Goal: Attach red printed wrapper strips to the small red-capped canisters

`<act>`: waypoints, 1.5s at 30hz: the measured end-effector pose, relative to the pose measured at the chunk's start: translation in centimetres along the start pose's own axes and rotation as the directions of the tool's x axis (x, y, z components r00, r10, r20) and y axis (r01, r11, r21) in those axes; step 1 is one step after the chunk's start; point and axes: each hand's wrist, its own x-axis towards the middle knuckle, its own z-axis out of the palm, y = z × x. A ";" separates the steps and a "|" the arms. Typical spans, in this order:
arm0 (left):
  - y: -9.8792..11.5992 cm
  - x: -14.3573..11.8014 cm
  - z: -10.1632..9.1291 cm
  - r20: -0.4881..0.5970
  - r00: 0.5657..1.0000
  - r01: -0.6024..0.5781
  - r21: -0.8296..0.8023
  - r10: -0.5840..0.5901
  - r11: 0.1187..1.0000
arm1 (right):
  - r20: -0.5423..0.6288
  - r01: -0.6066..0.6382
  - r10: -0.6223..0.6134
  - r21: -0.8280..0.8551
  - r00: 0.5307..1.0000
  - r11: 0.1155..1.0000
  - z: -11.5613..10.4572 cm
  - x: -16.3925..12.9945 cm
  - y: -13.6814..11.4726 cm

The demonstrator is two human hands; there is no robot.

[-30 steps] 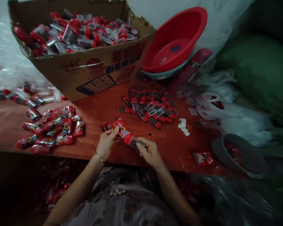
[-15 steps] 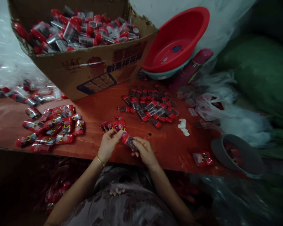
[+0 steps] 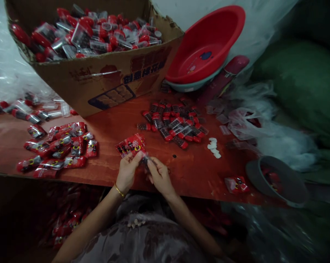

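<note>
In front of my body, both hands meet at the table edge around a small clear tube (image 3: 145, 160) of dark pellets, partly hidden by my fingers. My left hand (image 3: 126, 173) is closed at its upper end, thumb pressed against the fingers. On the lower end, my right hand (image 3: 160, 179) is closed too, its fingertips somewhat blurred. Just beyond the left fingertips lie red printed wrappers (image 3: 130, 143); whether the left hand also grips one is unclear. A pile of red-capped tubes (image 3: 175, 122) with dark pellets lies farther out. Several wrapped red packets (image 3: 63, 144) are heaped on the left.
A cardboard box (image 3: 107, 80) full of red-capped tubes stands at the back left. Beside it lean a red basin (image 3: 208, 47) and a dark pink flask (image 3: 222, 80). White discs (image 3: 214, 148), a red packet (image 3: 236, 185) and a grey bowl (image 3: 252, 175) are on the right.
The tube has shifted slightly left, and my right hand has moved left and covers more of it. The red wrappers beyond my left fingers show more fully.
</note>
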 end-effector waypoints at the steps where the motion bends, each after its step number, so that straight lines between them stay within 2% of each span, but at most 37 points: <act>1: -0.2 0.0 0.0 0.006 1.000 -0.010 0.012 0.010 1.000 | -0.042 0.037 -0.039 -0.033 0.998 0.999 0.2 0.0 0.1; 3: -0.9 -0.3 0.0 0.009 1.000 -0.029 0.027 0.029 0.999 | -0.150 0.091 -0.100 -0.068 0.984 0.994 0.7 -0.1 0.3; 6: -1.7 -1.0 0.1 0.038 0.999 -0.029 0.058 0.027 0.998 | -0.254 0.079 -0.081 -0.018 0.964 0.997 1.1 -0.1 0.6; 10: -1.2 -1.1 0.2 0.116 0.993 -0.037 0.071 0.029 0.997 | -0.210 0.048 -0.039 0.041 0.977 0.998 0.9 -0.1 0.4; 13: -0.4 -0.4 0.1 0.089 0.993 -0.074 0.025 0.071 0.997 | -0.190 0.052 -0.037 0.073 0.981 0.996 0.9 -0.1 0.2; 16: -0.6 -0.1 0.2 0.050 0.997 -0.063 0.015 0.062 0.998 | -0.220 0.029 -0.008 0.089 0.976 0.996 1.3 -0.2 0.5; 18: -1.1 -0.4 0.3 0.034 0.999 -0.027 -0.007 0.027 1.000 | -0.275 0.064 -0.056 0.022 0.960 0.998 1.5 -0.3 0.7; 21: -1.4 -0.9 0.6 0.024 1.000 0.006 -0.037 -0.006 0.999 | -0.316 0.162 -0.195 -0.128 0.929 0.978 1.5 -0.3 1.0; 26: -0.2 -0.6 0.5 0.034 0.999 -0.026 0.009 0.026 1.000 | -0.162 0.220 -0.249 -0.179 0.955 0.959 1.4 -0.3 0.9; 28: 0.0 -0.5 0.5 0.051 0.999 -0.018 0.057 0.015 0.998 | -0.173 0.209 -0.230 -0.130 0.958 0.969 1.6 -0.3 0.7; 30: -0.3 -0.6 0.5 0.070 0.997 0.006 0.089 -0.013 0.996 | -0.198 0.147 -0.149 -0.027 0.969 0.989 1.9 -0.1 0.5; 33: -0.8 -0.9 0.4 0.099 0.993 0.050 0.133 -0.063 0.990 | -0.149 0.016 0.008 0.162 0.989 0.987 2.1 0.2 0.2; 35: -0.6 -0.9 0.3 0.106 0.993 0.039 0.134 -0.053 0.990 | -0.085 -0.023 0.043 0.225 0.995 0.974 1.9 0.5 -0.1; 40: 1.0 -0.1 -0.1 0.054 0.997 -0.055 0.096 0.050 0.994 | 0.164 -0.052 0.006 0.275 0.986 0.960 1.1 0.7 -0.3; 42: 1.2 0.0 -0.2 0.044 0.998 -0.057 0.074 0.053 0.996 | 0.148 -0.043 0.004 0.262 0.989 0.964 0.9 0.7 -0.2; 45: 0.7 -0.2 -0.2 0.103 0.994 0.040 0.015 -0.041 0.999 | 0.053 -0.033 0.023 0.200 0.998 0.979 0.7 1.0 0.1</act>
